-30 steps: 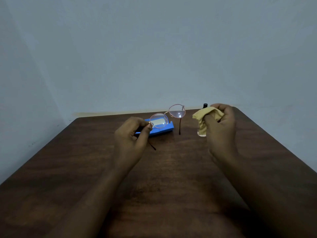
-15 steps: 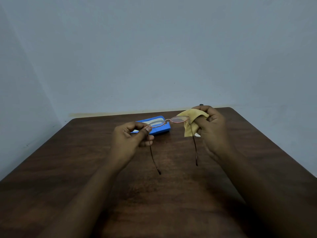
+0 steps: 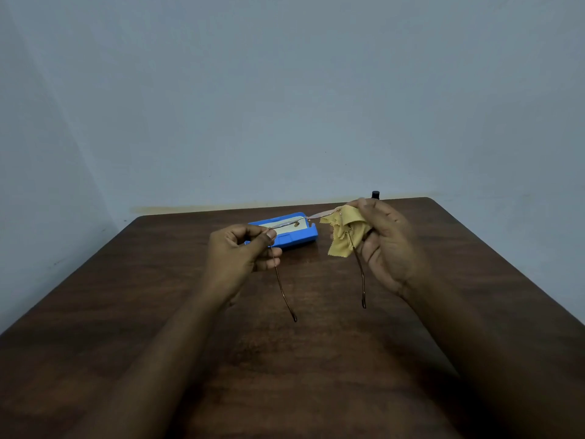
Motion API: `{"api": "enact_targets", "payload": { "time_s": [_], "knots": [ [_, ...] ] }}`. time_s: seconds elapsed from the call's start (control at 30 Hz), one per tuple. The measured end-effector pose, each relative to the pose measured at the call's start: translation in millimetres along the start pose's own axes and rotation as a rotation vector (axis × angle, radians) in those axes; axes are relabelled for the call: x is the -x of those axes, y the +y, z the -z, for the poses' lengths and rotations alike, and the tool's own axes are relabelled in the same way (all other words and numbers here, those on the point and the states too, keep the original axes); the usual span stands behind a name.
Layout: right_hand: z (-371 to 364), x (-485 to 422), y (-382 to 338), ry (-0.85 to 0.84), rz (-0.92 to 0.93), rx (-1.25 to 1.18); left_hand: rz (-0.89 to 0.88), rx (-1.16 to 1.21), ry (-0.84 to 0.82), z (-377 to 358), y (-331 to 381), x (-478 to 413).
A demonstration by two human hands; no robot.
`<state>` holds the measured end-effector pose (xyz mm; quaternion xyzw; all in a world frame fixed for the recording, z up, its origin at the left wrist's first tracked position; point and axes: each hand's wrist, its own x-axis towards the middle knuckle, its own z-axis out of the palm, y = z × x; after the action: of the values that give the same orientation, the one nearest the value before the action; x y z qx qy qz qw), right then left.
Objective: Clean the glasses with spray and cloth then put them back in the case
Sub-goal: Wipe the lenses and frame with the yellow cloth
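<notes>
1. A dark wooden table (image 3: 285, 375) stands before you against a plain bluish wall (image 3: 285, 90).
2. Your left hand (image 3: 240, 258) pinches the glasses (image 3: 304, 219) at their left end, between thumb and forefinger, with the other fingers curled in.
3. Your right hand (image 3: 389, 248) grips the yellow cloth (image 3: 343, 236) against the right lens; how much of the lens it covers is hard to tell, since the frame is seen edge-on.
4. The glasses are held above the table, both temples unfolded and pointing toward you.
5. The blue case (image 3: 294, 240) lies open on the far part of the table, behind the left hand.
6. Only the black cap of the spray bottle (image 3: 375, 194) shows, at the far edge, behind your right hand.
</notes>
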<state>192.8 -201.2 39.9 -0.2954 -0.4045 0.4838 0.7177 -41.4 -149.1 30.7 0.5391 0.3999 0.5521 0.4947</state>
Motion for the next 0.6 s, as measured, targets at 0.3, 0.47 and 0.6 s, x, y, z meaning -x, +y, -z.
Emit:
{"api": "enact_targets", "payload": {
  "time_s": [0.3, 0.47, 0.6],
  "knots": [
    [2.2, 0.6, 2.4, 0.025, 0.022, 0.203, 0.03, 0.05, 0.002, -0.3, 3.6, 2.3],
    [-1.8, 3.4, 3.0, 0.027, 0.051, 0.244, 0.067, 0.039, -0.009, 1.6, 5.4, 1.6],
    [0.4, 1.1, 1.3, 0.036, 0.099, 0.251, 0.115, -0.079, -0.129, 6.8, 9.4, 1.3]
  ]
}}
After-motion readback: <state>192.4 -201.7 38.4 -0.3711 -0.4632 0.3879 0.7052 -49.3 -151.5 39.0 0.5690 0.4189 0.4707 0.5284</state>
